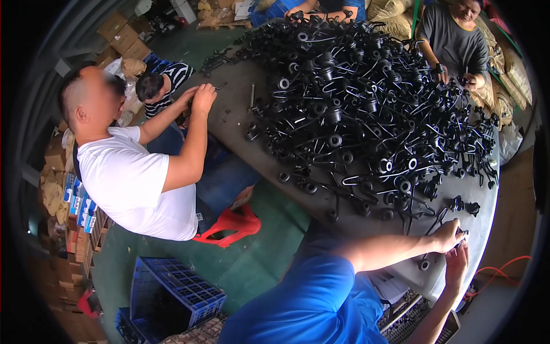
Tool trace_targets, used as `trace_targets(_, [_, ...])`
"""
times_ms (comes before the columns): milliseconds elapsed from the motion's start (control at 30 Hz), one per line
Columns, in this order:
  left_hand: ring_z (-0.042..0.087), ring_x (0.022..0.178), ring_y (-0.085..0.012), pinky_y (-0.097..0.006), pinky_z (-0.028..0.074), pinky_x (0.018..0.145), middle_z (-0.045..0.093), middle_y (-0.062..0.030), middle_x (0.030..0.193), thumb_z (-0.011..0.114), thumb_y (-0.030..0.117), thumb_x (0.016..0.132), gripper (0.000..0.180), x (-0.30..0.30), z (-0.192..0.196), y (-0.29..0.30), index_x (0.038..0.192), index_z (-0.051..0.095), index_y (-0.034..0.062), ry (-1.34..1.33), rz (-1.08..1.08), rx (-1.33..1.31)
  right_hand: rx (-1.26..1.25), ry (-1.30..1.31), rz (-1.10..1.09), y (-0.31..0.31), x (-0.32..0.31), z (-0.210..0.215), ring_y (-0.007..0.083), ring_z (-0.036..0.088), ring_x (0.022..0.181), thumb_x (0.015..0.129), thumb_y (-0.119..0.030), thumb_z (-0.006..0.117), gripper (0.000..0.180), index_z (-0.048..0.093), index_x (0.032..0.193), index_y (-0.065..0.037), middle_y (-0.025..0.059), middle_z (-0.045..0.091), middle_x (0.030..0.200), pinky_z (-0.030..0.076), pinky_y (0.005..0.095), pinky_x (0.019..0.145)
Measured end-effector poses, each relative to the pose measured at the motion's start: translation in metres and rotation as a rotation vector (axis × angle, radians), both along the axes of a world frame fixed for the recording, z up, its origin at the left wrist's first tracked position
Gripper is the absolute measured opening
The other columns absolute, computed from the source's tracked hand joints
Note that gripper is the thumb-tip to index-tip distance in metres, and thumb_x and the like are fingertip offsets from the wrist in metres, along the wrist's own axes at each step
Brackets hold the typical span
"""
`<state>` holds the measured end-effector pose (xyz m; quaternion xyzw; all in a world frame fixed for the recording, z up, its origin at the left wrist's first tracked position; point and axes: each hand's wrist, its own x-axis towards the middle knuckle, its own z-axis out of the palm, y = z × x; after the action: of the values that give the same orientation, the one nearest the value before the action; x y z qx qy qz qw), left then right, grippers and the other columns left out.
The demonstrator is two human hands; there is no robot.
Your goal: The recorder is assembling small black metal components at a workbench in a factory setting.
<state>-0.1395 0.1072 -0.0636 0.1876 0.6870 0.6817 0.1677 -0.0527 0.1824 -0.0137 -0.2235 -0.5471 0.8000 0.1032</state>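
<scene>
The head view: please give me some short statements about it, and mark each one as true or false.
1. Black parts lie piled on the table. True.
2. The left hand and the right hand are far apart. False: the left hand and the right hand are close together.
3. The left hand holds a small part. True.
4. The crate at the lower left is red. False: the crate is blue.
5. The stool is red. True.

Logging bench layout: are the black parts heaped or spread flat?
Mostly heaped: black parts overlap in a tangled pile on the table.
</scene>
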Motion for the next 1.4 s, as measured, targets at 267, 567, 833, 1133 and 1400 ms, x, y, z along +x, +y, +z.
trace_targets(267, [0.062, 0.079, -0.036, -0.044, 0.047, 0.069, 0.061, -0.0222, 0.085, 0.061, 0.02, 0.089, 0.03, 0.003, 0.001, 0.002, 0.1, 0.047, -0.0036, 0.01, 0.008, -0.002, -0.071, 0.043, 0.194, 0.061, 0.008, -0.038, 0.0088, 0.059, 0.076, 0.098, -0.016, 0.05, 0.012, 0.056, 0.104, -0.008, 0.0013, 0.062, 0.088, 0.049, 0.0222, 0.068])
trace_targets(567, [0.061, 0.081, -0.0369, -0.044, 0.047, 0.07, 0.061, -0.0227, 0.086, 0.061, 0.022, 0.089, 0.031, 0.002, -0.003, 0.004, 0.099, 0.047, -0.0037, 0.059, 0.019, -0.026, -0.131, 0.074, 0.342, 0.063, 0.008, -0.04, 0.01, 0.06, 0.083, 0.097, -0.014, 0.051, 0.012, 0.056, 0.105, -0.006, 0.0024, 0.062, 0.095, 0.049, 0.0245, 0.078])
trace_targets(833, [0.061, 0.081, -0.0367, -0.044, 0.047, 0.07, 0.061, -0.0229, 0.085, 0.061, 0.022, 0.089, 0.031, 0.003, 0.002, 0.001, 0.099, 0.047, -0.0037, 0.064, 0.013, -0.047, -0.067, 0.138, 0.339, 0.067, 0.011, -0.047, 0.0119, 0.06, 0.09, 0.096, -0.012, 0.052, 0.017, 0.055, 0.111, -0.004, 0.0045, 0.062, 0.101, 0.049, 0.0254, 0.082])
trace_targets(1133, [0.061, 0.079, -0.0365, -0.044, 0.046, 0.07, 0.061, -0.0225, 0.084, 0.061, 0.022, 0.089, 0.033, 0.003, 0.007, -0.003, 0.101, 0.047, -0.0044, 0.056, -0.032, -0.048, -0.03, 0.171, 0.242, 0.071, 0.008, -0.054, 0.0141, 0.059, 0.098, 0.097, -0.013, 0.048, 0.021, 0.054, 0.115, -0.003, 0.0068, 0.061, 0.109, 0.048, 0.0279, 0.089])
trace_targets(1400, [0.062, 0.083, -0.0373, -0.044, 0.047, 0.072, 0.061, -0.024, 0.087, 0.063, 0.023, 0.088, 0.034, 0.0, -0.005, -0.001, 0.101, 0.049, -0.0054, 0.231, -0.112, -0.078, -0.226, 0.055, 0.292, 0.036, 0.006, -0.032, 0.0178, 0.059, 0.101, 0.1, -0.024, 0.043, 0.031, 0.052, 0.12, -0.002, 0.0088, 0.06, 0.114, 0.049, 0.032, 0.089])
